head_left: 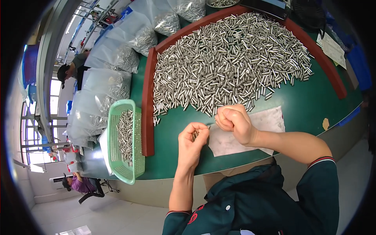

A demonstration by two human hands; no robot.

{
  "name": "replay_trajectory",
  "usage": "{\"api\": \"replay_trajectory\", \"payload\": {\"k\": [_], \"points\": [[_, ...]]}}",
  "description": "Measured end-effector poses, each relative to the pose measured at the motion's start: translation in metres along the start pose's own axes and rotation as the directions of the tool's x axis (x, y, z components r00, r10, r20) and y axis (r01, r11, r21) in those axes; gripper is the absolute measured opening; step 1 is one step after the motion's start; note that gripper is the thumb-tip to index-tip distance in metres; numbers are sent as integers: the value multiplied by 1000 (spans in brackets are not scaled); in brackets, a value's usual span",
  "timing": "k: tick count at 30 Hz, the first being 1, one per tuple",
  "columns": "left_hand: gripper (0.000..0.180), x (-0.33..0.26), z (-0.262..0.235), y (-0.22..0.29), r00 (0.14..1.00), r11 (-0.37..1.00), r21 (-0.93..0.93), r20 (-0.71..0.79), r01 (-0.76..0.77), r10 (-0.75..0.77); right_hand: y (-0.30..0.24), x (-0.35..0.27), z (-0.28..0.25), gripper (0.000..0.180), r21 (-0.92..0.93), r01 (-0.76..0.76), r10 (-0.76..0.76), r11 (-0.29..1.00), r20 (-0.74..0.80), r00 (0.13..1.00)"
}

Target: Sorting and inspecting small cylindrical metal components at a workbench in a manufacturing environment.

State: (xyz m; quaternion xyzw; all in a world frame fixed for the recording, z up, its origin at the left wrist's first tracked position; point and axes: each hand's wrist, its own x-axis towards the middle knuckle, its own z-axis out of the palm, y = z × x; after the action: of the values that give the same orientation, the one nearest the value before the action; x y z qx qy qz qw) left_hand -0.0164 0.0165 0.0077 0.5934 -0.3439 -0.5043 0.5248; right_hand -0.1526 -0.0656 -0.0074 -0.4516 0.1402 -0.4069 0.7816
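Note:
A broad heap of short silvery metal pins (227, 62) covers the far half of the green table (172, 156). My left hand (191, 145) is closed near the table's front edge, and a few metal pins show between its curled fingers and thumb. Just to the right, my right hand (237, 124) is clenched in a fist over a stained white cloth (256, 129), close to the near edge of the heap. Whatever is in the right fist is hidden by its fingers. The two hands are close together but apart.
Red-brown bars (148, 105) border the heap. Left of them stands a light green basket (135, 172) part filled with pins. Clear plastic bags (117, 56) of pins line the table's left and far edge. A dark flat device (268, 8) lies at the back. Two people are farther off at left.

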Motion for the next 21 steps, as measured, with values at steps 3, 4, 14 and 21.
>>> {"api": "replay_trajectory", "payload": {"k": [3,4,14,21], "points": [[10,5,-10,-2,943,778,-560,307,285,-124,-2,-1,0,30,25,-27,27,999,8,1000],[12,7,-10,-4,937,756,-576,317,311,-145,-4,0,0,30,31,-37,36,999,10,999],[25,14,-12,-4,934,765,-545,288,342,-212,-4,5,-1,30,114,-70,70,991,2,998],[27,13,-12,2,922,746,-545,274,384,-274,-5,4,0,31,98,-86,85,992,10,996]]}}
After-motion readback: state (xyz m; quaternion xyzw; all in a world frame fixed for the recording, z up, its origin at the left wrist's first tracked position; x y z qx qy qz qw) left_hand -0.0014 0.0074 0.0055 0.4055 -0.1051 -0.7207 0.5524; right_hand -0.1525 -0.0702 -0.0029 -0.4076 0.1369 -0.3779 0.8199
